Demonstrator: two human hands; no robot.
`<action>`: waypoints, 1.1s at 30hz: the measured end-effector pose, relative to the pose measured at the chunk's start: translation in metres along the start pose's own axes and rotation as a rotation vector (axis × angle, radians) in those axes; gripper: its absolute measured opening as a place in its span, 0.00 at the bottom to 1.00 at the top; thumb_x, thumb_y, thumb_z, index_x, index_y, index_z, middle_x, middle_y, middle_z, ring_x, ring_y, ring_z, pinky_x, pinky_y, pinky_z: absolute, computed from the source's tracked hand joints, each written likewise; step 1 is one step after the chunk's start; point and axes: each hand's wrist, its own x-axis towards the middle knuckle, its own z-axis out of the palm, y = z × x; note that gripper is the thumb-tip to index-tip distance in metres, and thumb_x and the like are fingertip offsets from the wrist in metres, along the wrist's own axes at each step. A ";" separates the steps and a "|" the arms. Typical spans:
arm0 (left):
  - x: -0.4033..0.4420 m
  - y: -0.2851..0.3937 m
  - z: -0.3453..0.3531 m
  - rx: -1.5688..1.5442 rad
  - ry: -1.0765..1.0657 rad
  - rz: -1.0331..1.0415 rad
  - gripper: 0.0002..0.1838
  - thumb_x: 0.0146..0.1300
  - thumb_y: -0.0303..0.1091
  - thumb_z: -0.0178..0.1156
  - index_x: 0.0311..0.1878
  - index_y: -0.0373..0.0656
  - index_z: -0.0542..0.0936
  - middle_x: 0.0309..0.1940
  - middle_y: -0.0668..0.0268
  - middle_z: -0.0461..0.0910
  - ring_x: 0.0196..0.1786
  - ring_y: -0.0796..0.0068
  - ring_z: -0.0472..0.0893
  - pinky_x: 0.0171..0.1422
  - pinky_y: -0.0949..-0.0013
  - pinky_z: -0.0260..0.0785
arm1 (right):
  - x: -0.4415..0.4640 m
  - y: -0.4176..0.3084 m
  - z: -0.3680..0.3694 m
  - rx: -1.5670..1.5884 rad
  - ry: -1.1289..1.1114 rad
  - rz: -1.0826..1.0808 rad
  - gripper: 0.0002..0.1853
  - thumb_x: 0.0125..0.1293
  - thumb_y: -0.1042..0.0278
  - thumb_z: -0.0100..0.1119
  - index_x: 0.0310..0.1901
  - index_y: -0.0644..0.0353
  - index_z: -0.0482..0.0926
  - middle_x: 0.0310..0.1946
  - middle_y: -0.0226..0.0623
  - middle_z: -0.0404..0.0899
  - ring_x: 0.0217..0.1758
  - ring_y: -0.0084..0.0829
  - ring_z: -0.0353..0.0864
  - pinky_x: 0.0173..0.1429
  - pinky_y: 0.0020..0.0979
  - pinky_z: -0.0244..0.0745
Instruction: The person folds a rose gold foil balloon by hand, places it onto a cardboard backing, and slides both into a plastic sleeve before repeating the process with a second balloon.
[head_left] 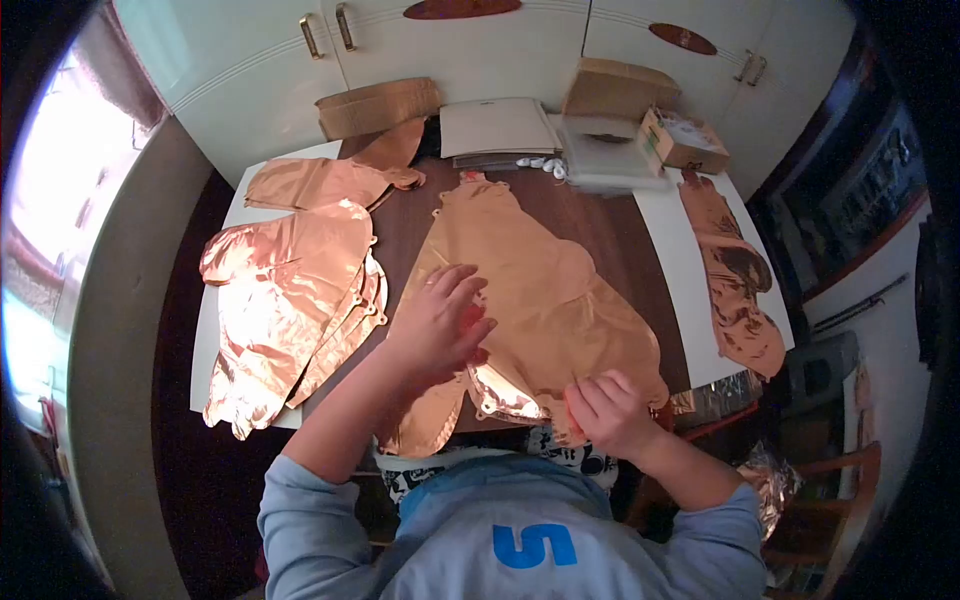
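A flat, uninflated copper foil balloon [540,280] with small holed tabs along its edge lies in front of me, reaching the table's near edge. My left hand [445,315] is over its left side, fingers stretched and somewhat apart; I cannot tell whether the palm touches the foil. My right hand [608,412] is closed on the balloon's lower edge, fingertips partly hidden. Between the hands, a shiny fold [505,395] of the foil is turned up near the table edge.
More flat foil balloons [290,300] overlap on the left, and another folded foil piece [735,275] lies at right. Along the back stand cardboard pieces [380,108], grey-white boards [500,128], a clear plastic box [610,155] and a small carton [685,140]. White cabinets rise behind.
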 end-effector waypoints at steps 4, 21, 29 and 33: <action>0.012 -0.005 0.013 0.020 0.026 0.096 0.26 0.55 0.41 0.69 0.54 0.38 0.77 0.59 0.49 0.74 0.65 0.43 0.71 0.69 0.47 0.63 | -0.005 -0.004 0.003 0.046 -0.035 -0.008 0.18 0.49 0.65 0.60 0.42 0.65 0.82 0.37 0.41 0.82 0.39 0.35 0.79 0.49 0.36 0.74; 0.030 -0.023 0.048 -0.072 0.015 0.100 0.25 0.55 0.45 0.68 0.52 0.39 0.79 0.60 0.50 0.74 0.67 0.42 0.69 0.71 0.48 0.63 | 0.094 0.160 0.058 0.277 -0.393 0.903 0.24 0.53 0.51 0.72 0.43 0.63 0.82 0.46 0.49 0.82 0.52 0.48 0.82 0.57 0.42 0.77; 0.033 -0.028 0.054 -0.066 0.025 0.124 0.27 0.56 0.46 0.69 0.54 0.39 0.78 0.61 0.49 0.73 0.68 0.41 0.68 0.73 0.47 0.61 | 0.119 0.175 0.065 0.395 -0.660 0.936 0.19 0.50 0.56 0.73 0.37 0.64 0.88 0.41 0.53 0.86 0.46 0.47 0.87 0.54 0.42 0.80; 0.032 -0.023 0.048 -0.057 0.003 0.108 0.27 0.56 0.47 0.68 0.54 0.39 0.78 0.61 0.50 0.73 0.68 0.42 0.68 0.74 0.46 0.59 | 0.120 0.161 0.061 0.381 -0.480 0.907 0.21 0.53 0.61 0.72 0.46 0.64 0.84 0.41 0.51 0.85 0.45 0.44 0.87 0.51 0.40 0.80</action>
